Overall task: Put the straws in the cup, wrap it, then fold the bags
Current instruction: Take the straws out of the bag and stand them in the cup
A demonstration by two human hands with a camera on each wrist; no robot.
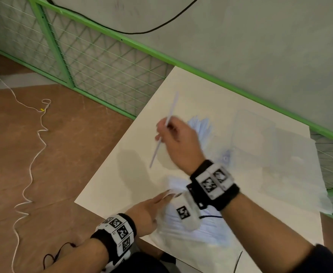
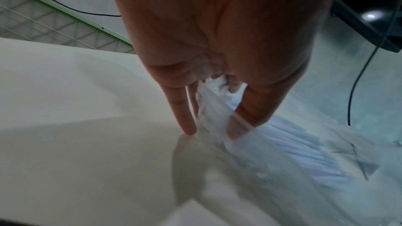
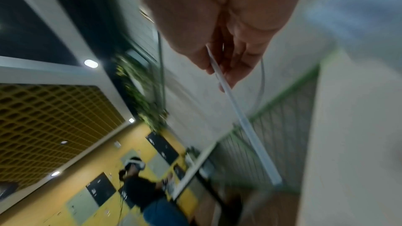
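My right hand (image 1: 168, 131) pinches one white straw (image 1: 162, 133) above the middle of the white table (image 1: 110, 186); the straw (image 3: 239, 118) slants out past the fingertips, seen blurred in the right wrist view. My left hand (image 1: 152, 205) grips the gathered mouth of a clear plastic bag (image 2: 214, 102) holding several white straws (image 2: 293, 145), near the table's front edge. A pale pile of bags (image 1: 201, 125) lies just beyond the right hand. No cup can be made out.
Clear plastic sheets (image 1: 291, 166) spread over the right half of the table. A green mesh fence (image 1: 102, 62) runs behind and left. White cord (image 1: 31, 166) trails over the brown floor. A person (image 3: 143, 188) stands far off.
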